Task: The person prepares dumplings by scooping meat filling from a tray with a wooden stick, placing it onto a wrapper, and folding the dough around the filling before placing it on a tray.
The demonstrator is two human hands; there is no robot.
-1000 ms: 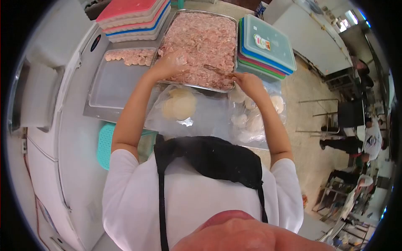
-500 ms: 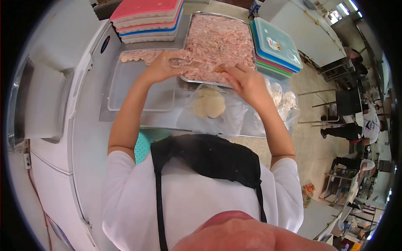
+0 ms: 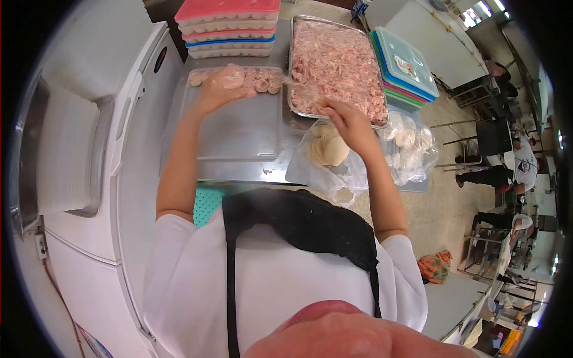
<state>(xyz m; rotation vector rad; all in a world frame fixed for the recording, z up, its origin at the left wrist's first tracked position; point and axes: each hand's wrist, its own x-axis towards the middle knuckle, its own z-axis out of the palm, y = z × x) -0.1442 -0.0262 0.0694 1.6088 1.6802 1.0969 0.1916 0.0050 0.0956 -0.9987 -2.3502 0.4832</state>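
Over the row of filled dumplings [image 3: 267,80] at the top of the clear plastic tray [image 3: 239,134], my left hand [image 3: 224,89] closes its fingers round a dumpling, which they partly hide. My right hand [image 3: 351,122] grips a thin utensil above the near edge of the metal tray of ground meat [image 3: 338,62]; the utensil's far end is blurred against the meat. Just below that tray, round dough wrappers [image 3: 328,148] lie on a plastic bag. More pale dough rounds [image 3: 406,138] sit in clear plastic beyond my right wrist.
Stacked lidded trays [image 3: 228,27] stand at the back left. Coloured lids or boxes [image 3: 406,62] are stacked right of the meat. A white appliance [image 3: 140,155] borders the table's left side. A person [image 3: 524,164] is far off at the right.
My left hand has gone from the meat, by way of the gap between the trays, left to the dumpling row. My right hand stays near the meat's front edge. The view has shifted left.
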